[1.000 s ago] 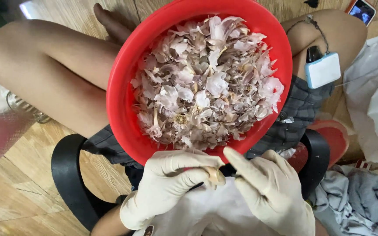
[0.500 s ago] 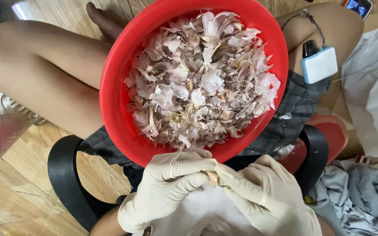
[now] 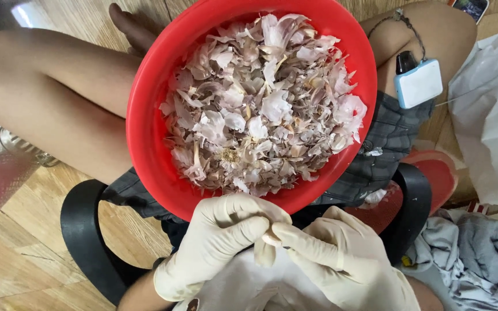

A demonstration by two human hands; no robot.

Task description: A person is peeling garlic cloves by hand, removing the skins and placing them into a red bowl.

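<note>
Garlic clove [image 3: 266,246] pinched between my gloved left hand [image 3: 217,245] and right hand [image 3: 341,262] (both grasping it), just below red bowl [image 3: 145,144] of skins.

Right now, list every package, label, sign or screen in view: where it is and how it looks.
Phone: top right corner on the floor, cut by the frame; dark screen, red edge.
Device: on the knee at upper right; small white rounded box, light blue rim, black top.
Plastic bag: right edge; white, crumpled.
No signs or labels visible.

Soft, even daylight fills the scene, shadows are faint, and the far left edge looks blurred.
</note>
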